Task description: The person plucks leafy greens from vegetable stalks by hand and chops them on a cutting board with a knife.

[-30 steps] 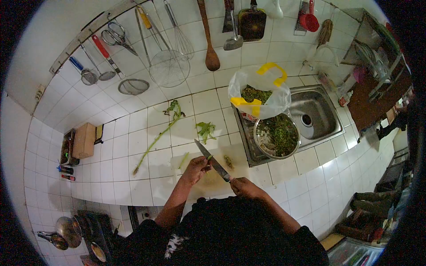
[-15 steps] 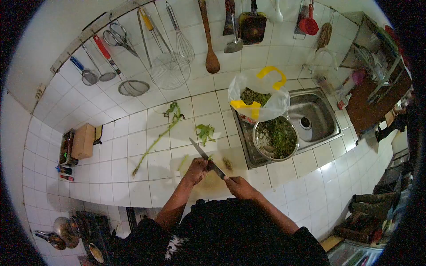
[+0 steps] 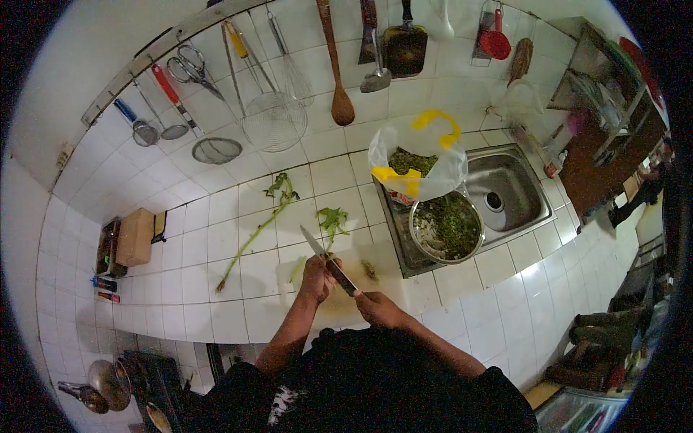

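Observation:
My right hand (image 3: pixel 377 309) grips the dark handle of a kitchen knife (image 3: pixel 326 259), its blade pointing up and left over a pale cutting board (image 3: pixel 357 268). My left hand (image 3: pixel 316 278) rests on the board with fingers curled over a thin green stem (image 3: pixel 297 270) just left of the blade. A small pile of chopped greens (image 3: pixel 371 270) lies on the board to the right of the knife. Beyond the blade tip lies a leafy green sprig (image 3: pixel 333 219).
A long green stalk (image 3: pixel 253 234) lies on the white tiled counter (image 3: pixel 216 289). A steel bowl of chopped greens (image 3: pixel 446 226) and a clear bag with yellow handles (image 3: pixel 417 160) sit at the sink (image 3: pixel 509 184). Utensils hang on the wall; a box (image 3: pixel 134 237) stands at left.
The knife and both hands have shifted slightly left and away from me across the board; the blade now reaches closer to the leafy sprig.

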The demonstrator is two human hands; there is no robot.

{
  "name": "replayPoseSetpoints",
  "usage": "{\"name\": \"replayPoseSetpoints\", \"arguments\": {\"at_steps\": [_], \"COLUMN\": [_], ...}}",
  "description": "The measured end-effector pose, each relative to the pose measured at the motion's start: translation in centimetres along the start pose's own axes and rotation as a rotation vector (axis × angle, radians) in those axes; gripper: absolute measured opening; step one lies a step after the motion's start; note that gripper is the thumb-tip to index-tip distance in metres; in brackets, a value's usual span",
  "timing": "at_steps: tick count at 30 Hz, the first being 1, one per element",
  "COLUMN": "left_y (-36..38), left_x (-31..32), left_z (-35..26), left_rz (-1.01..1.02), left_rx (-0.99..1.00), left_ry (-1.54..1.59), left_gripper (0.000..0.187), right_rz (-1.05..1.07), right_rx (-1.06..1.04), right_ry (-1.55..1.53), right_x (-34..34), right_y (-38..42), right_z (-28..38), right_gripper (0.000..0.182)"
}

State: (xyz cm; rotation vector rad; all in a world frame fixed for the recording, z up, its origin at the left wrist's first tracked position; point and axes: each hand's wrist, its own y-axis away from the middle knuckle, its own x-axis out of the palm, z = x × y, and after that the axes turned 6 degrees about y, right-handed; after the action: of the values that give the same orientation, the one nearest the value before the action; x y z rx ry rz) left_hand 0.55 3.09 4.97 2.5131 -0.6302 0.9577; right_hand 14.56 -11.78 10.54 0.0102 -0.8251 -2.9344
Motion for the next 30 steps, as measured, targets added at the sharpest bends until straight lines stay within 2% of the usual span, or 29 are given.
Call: {"name": "replayPoseSetpoints", "arguments": {"at_steps": [2, 6, 8, 9, 10, 12, 14, 16, 19, 21, 23, 25, 27, 28, 30], "left_y": [-0.7, -1.0, -1.4, -1.5, -1.6, -1.4, -1.5, -2.1, -2.4, -2.5, -2.0, -2.0, -1.3, -0.8, 0.3], "left_x": [-1.1, -0.1, -0.1, 0.0, 0.1, -0.3, -1.3, -2.9, -3.5, -2.8, -2.0, -2.7, -4.0, -4.5, -4.9], "left_z": [-0.5, 0.1, 1.4, 1.6, 1.6, 2.1, 2.9, 4.3, 5.3, 5.3, 4.6, 4.2, 3.1, 3.0, 2.8], "left_rz": [0.063, 0.07, -0.239, -0.31, -0.305, -0.359, -0.393, -0.426, -0.436, -0.624, -0.594, -0.564, -0.393, -0.394, -0.37], "left_rx": [0.093, 0.139, 0.184, 0.201, 0.204, 0.305, 0.268, 0.229, 0.337, 0.26, 0.252, 0.244, 0.241, 0.24, 0.251], "left_ry": [-0.048, 0.012, -0.087, -0.225, -0.223, -0.498, -0.487, -0.48, -0.587, -0.616, -0.681, -0.744, -1.326, -1.327, -1.53], "left_gripper": [0.043, 0.038, 0.034, 0.033, 0.033, 0.038, 0.041, 0.044, 0.051, 0.053, 0.053, 0.053, 0.046, 0.046, 0.041], "right_rz": [-0.004, -0.02, -0.078, -0.079, -0.083, -0.089, -0.044, -0.052, -0.076, -0.094, -0.221, -0.226, -0.229, -0.224, -0.221], "right_rx": [0.008, -0.033, 0.002, -0.002, 0.004, 0.012, 0.114, 0.093, 0.061, 0.054, -0.064, -0.066, -0.069, -0.064, -0.059], "right_ry": [0.074, 0.085, 0.122, 0.124, 0.098, 0.072, 0.172, 0.217, 0.316, 0.371, 0.51, 0.561, 0.613, 0.638, 0.661], "right_x": [0.5, 0.5, 0.7, 0.7, 0.7, 0.7, 0.6, 0.6, 0.5, 0.6, 0.7, 0.1, -0.3, -0.4, -0.8], "right_y": [0.5, -0.5, -0.6, -0.8, -1.1, -1.5, -2.0, -2.0, -2.2, -1.9, -1.8, -1.7, -1.5, -1.7, -2.3], "right_z": [-0.3, -1.7, -1.4, -1.4, -1.6, -1.8, -1.8, -2.1, -2.3, -2.5, -2.5, -2.1, -2.2, -2.5, -3.3], "right_gripper": [0.05, 0.051, 0.052, 0.052, 0.053, 0.054, 0.057, 0.058, 0.063, 0.065, 0.068, 0.068, 0.067, 0.067, 0.067]}}
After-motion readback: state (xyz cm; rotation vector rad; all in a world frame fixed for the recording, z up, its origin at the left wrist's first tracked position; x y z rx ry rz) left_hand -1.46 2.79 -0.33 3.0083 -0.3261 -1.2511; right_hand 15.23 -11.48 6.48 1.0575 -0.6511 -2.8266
